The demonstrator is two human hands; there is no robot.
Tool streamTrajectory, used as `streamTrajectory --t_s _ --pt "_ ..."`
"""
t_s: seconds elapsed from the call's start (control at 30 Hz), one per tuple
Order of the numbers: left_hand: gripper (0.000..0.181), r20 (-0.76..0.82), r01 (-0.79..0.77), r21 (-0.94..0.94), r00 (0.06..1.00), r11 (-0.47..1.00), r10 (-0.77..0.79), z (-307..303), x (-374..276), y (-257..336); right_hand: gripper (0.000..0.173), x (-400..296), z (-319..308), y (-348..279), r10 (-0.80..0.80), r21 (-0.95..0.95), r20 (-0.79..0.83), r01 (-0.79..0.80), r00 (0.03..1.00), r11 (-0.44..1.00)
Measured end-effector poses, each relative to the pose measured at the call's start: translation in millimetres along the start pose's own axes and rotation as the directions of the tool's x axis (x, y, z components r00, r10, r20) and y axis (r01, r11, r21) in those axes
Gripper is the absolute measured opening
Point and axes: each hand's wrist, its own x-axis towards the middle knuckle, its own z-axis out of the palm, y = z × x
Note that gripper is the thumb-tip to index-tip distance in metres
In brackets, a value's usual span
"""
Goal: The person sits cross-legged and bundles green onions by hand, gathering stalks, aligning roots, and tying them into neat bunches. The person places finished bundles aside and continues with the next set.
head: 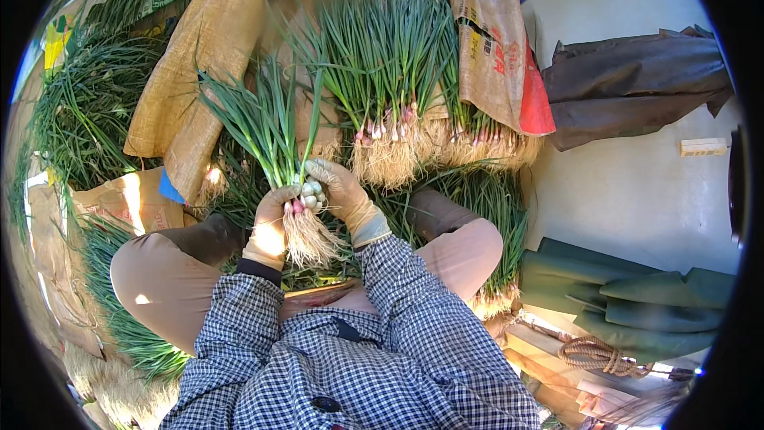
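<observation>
My left hand (270, 226), in a pale glove, grips a bunch of young green garlic (274, 137) by its lower stems, with the thumb near the bulbs. From the right, my right hand (342, 190), gloved too, closes its fingers on the stems just above the bulbs. The bulbs (309, 195) cluster between the hands, some pinkish, others whitish. Pale stringy roots (313, 239) hang below them towards my lap. The green leaves fan away up and to the left.
Beyond my hands, a large trimmed stack of garlic plants (391, 54) lies partly under a printed woven sack (498, 60). A tan sack (194, 65) and loose greens (101, 113) are at left. Dark cloth (635, 86), green sheeting (627, 298) and coiled rope (600, 355) are at right.
</observation>
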Motion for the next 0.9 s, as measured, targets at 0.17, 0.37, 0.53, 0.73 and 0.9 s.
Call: streamTrajectory --t_s 0.17,0.37,0.53,0.73,0.9 --pt "0.023 -0.075 0.026 0.182 0.997 0.983 -0.012 -13.0 2.0 3.7 0.036 5.6 4.2 2.6 0.2 0.15 -0.154 -0.177 0.968 0.973" --pt "0.02 -0.143 -0.12 0.495 0.966 0.86 0.217 2.0 8.6 -9.8 0.024 23.9 -26.2 10.9 -0.298 -0.694 -0.223 0.063 0.928 0.717" --pt "0.018 -0.074 -0.301 0.601 0.902 0.741 0.426 19.7 -3.8 -4.8 0.043 -2.4 -11.3 -38.3 0.014 -0.887 -0.396 -0.386 0.918 0.255" --pt "0.025 -0.04 -0.08 0.255 0.995 0.964 0.093 34.6 10.9 -11.8 0.039 -10.9 -59.2 -130.4 -0.536 -0.807 -0.444 -0.58 0.718 -0.109" --pt "0.017 -0.008 -0.042 0.193 0.999 0.98 0.045 23.2 17.9 -12.5 0.032 -24.4 -74.3 -111.6 -0.511 -0.899 -0.251 -0.393 0.822 -0.191"
